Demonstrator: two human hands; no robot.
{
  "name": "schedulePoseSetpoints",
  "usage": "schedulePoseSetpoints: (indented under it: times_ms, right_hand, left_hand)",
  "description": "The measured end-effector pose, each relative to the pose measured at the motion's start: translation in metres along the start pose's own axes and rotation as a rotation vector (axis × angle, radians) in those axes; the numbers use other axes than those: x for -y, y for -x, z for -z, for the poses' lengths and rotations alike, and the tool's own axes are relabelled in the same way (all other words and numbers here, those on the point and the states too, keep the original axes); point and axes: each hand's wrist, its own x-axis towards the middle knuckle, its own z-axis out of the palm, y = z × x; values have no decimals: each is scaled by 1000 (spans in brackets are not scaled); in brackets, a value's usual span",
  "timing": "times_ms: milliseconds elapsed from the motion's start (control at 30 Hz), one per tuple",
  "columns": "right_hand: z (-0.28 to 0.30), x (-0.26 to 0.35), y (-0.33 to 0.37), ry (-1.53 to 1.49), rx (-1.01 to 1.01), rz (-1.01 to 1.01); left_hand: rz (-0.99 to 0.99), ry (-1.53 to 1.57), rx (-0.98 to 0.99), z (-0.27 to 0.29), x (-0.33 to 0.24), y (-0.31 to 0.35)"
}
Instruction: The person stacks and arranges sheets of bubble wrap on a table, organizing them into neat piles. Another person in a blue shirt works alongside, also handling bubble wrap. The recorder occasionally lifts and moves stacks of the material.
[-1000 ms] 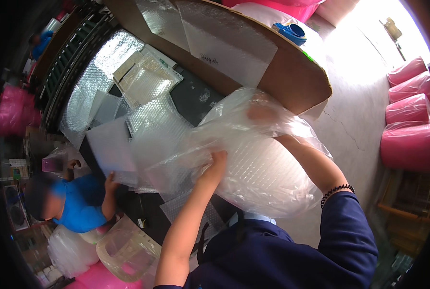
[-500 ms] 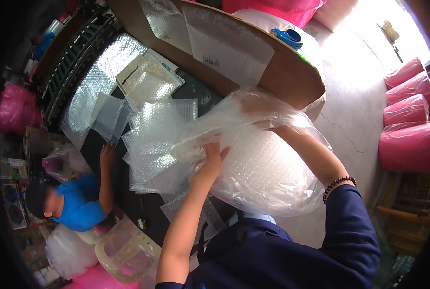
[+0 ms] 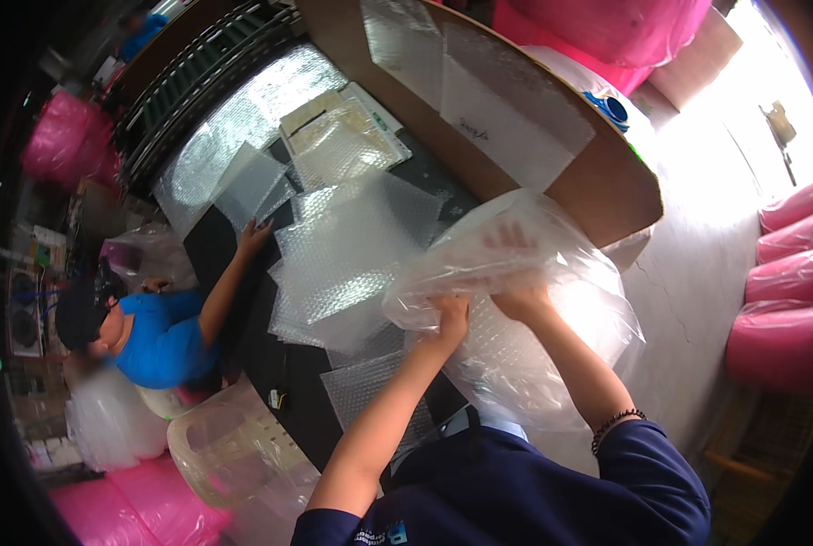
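Bag wrangling seems to be the step: left hand (image 3: 454, 316) pinches the clear bag (image 3: 596, 314) by the right edge of the surface (image 3: 304, 391); right hand (image 3: 518, 291) is partly behind film, can't tell its grip. Next probably needs both hands steadying that loose plastic.

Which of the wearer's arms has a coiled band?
The right arm, its hand at the clear bag: a black coiled band sits beside its sleeve; the left arm shows none.

A packing workshop or small factory: bubble-wrap sheets (image 3: 356, 241) pile on a dark surface (image 3: 308, 375), green bars (image 3: 208, 84) line its far left, and pink plastic-wrapped bundles (image 3: 778, 344) stand on the concrete floor (image 3: 675, 296) at right.
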Motion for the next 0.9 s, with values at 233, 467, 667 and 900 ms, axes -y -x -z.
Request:
schedulePoseSetpoints:
  times_ms: [233,467,667,900]
  right_hand:
    - [24,11,-12,131,530,-89]
    - [178,109,-69,-1000,761,720]
    - [-41,114,-270,-597,-219,-23]
    - [-195,73,-222,185,654,-409]
  left_hand:
    - [617,609,475,65,-53,-25]
    - [643,987,318,126,47,156]
    - [666,-110,643,73,73,247]
    - [881,-67,467,91,83,265]
